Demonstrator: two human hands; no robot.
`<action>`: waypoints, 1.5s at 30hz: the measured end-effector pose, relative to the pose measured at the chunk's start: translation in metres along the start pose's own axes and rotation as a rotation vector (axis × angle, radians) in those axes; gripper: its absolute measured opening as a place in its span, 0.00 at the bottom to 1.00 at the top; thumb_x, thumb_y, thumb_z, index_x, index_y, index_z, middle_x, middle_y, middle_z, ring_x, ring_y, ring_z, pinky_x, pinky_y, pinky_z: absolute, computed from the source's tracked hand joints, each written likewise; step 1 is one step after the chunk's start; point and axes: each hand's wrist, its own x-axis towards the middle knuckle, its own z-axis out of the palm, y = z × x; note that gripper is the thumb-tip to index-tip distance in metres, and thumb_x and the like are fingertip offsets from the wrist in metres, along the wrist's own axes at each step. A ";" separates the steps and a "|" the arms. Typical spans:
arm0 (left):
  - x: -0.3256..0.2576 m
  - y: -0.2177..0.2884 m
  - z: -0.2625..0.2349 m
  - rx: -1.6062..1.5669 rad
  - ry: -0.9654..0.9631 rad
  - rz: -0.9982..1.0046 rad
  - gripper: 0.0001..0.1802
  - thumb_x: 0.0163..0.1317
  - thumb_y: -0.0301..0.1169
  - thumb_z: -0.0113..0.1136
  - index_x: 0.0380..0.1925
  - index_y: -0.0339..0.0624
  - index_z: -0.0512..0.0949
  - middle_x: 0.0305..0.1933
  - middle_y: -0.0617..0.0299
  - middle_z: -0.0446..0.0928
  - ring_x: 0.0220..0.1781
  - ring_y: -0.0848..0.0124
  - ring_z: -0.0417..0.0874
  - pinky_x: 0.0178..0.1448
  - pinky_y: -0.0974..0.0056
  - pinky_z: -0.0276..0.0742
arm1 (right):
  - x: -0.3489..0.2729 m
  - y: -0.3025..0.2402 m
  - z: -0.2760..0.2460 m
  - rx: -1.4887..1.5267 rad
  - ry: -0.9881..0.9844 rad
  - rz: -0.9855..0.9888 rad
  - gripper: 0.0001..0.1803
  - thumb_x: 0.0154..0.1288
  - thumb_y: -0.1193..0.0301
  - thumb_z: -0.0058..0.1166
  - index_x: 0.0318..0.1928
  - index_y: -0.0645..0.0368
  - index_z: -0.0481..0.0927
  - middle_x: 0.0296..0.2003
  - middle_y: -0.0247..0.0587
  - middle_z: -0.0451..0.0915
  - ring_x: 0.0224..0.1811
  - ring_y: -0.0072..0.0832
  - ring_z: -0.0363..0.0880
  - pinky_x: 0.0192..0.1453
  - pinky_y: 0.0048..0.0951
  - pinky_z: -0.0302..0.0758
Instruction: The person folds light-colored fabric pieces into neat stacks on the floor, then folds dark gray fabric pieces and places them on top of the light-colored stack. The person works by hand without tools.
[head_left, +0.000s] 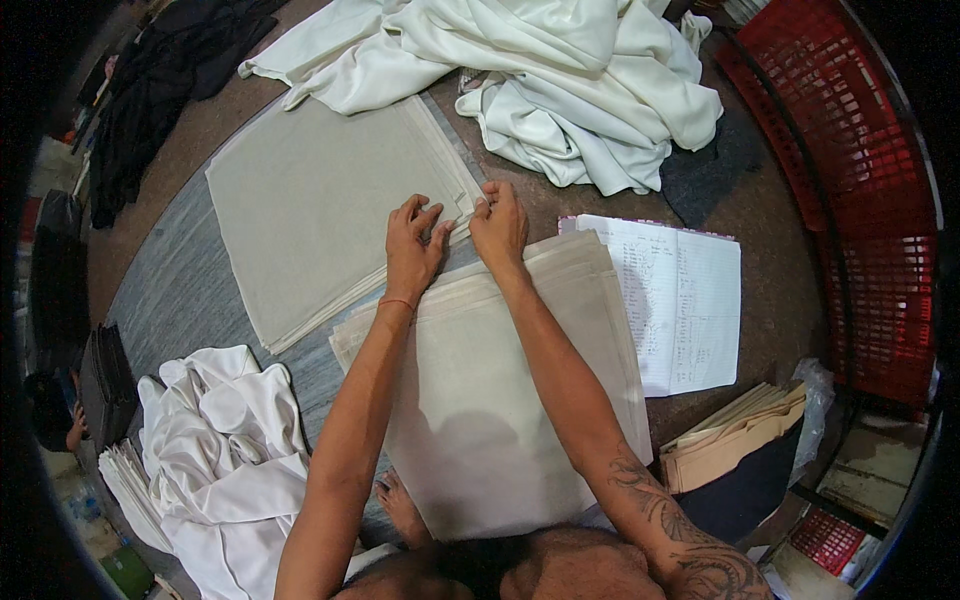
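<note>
Beige cloth stack (330, 200), upper-left centre: near corner pinched by right hand (500, 225); left hand (412, 255), fingers curled, presses beside.

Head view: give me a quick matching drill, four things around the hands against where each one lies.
Things:
1. open notebook
2. red crate
3. black cloth
4. tan fabric stack

Places:
A. top left of the floor
B. far right edge
C. right of the right hand
D. under the fingertips of the left hand, reaching to its left

Pairs: 1-C, 2-B, 3-A, 4-D
</note>
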 end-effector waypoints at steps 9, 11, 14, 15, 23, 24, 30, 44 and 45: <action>-0.001 0.001 -0.002 0.031 -0.018 -0.021 0.20 0.54 0.36 0.67 0.46 0.40 0.81 0.56 0.54 0.73 0.57 0.55 0.72 0.63 0.56 0.69 | -0.001 -0.003 -0.002 0.059 0.015 0.047 0.14 0.51 0.83 0.50 0.40 0.62 0.75 0.39 0.47 0.76 0.44 0.46 0.76 0.49 0.44 0.71; 0.000 -0.002 -0.001 0.037 0.000 -0.002 0.21 0.53 0.37 0.68 0.46 0.40 0.81 0.56 0.54 0.73 0.57 0.54 0.72 0.63 0.56 0.69 | -0.001 -0.002 -0.002 0.076 0.010 0.036 0.13 0.51 0.83 0.50 0.40 0.62 0.76 0.38 0.47 0.76 0.44 0.46 0.76 0.49 0.44 0.71; 0.000 0.002 0.001 0.048 0.011 0.031 0.21 0.51 0.35 0.69 0.45 0.38 0.81 0.55 0.54 0.73 0.55 0.56 0.72 0.61 0.58 0.70 | -0.001 0.001 -0.003 0.113 0.026 0.042 0.13 0.50 0.82 0.51 0.39 0.62 0.77 0.38 0.47 0.77 0.44 0.44 0.76 0.49 0.44 0.71; 0.001 0.006 0.002 0.051 0.010 0.045 0.20 0.51 0.34 0.69 0.44 0.37 0.81 0.54 0.54 0.73 0.54 0.56 0.72 0.60 0.58 0.70 | 0.000 0.004 -0.005 0.126 0.038 0.050 0.12 0.50 0.82 0.51 0.38 0.61 0.77 0.38 0.46 0.77 0.44 0.44 0.76 0.48 0.43 0.71; 0.008 0.013 0.006 0.223 0.012 0.045 0.15 0.57 0.34 0.64 0.41 0.37 0.82 0.52 0.51 0.77 0.53 0.54 0.76 0.58 0.57 0.72 | 0.000 0.008 0.001 0.061 0.029 -0.022 0.09 0.50 0.80 0.53 0.35 0.58 0.78 0.35 0.44 0.78 0.39 0.46 0.78 0.43 0.44 0.72; 0.009 0.013 0.006 0.238 0.016 0.046 0.15 0.58 0.34 0.63 0.40 0.36 0.82 0.51 0.51 0.77 0.52 0.54 0.76 0.57 0.57 0.73 | -0.001 0.007 0.001 0.074 0.015 -0.013 0.09 0.50 0.80 0.53 0.34 0.58 0.78 0.35 0.44 0.78 0.38 0.46 0.78 0.43 0.44 0.72; 0.007 0.018 0.005 0.201 0.091 -0.002 0.14 0.61 0.35 0.60 0.38 0.34 0.83 0.49 0.52 0.79 0.50 0.55 0.79 0.56 0.58 0.74 | -0.001 0.007 0.002 0.040 0.019 -0.040 0.08 0.51 0.80 0.53 0.34 0.59 0.78 0.34 0.45 0.78 0.40 0.45 0.78 0.43 0.44 0.73; 0.005 -0.009 0.009 -0.112 0.162 -0.133 0.11 0.61 0.31 0.61 0.35 0.33 0.84 0.50 0.53 0.79 0.52 0.60 0.80 0.57 0.62 0.73 | -0.002 -0.005 -0.001 0.091 0.034 0.000 0.07 0.52 0.79 0.54 0.34 0.59 0.80 0.34 0.44 0.80 0.39 0.44 0.79 0.44 0.42 0.74; 0.005 -0.008 0.009 -0.112 0.158 -0.131 0.11 0.61 0.31 0.62 0.35 0.33 0.83 0.50 0.53 0.79 0.52 0.60 0.80 0.57 0.62 0.73 | -0.002 -0.004 -0.001 0.088 0.026 -0.015 0.07 0.53 0.79 0.54 0.34 0.59 0.80 0.34 0.45 0.80 0.39 0.43 0.80 0.44 0.42 0.75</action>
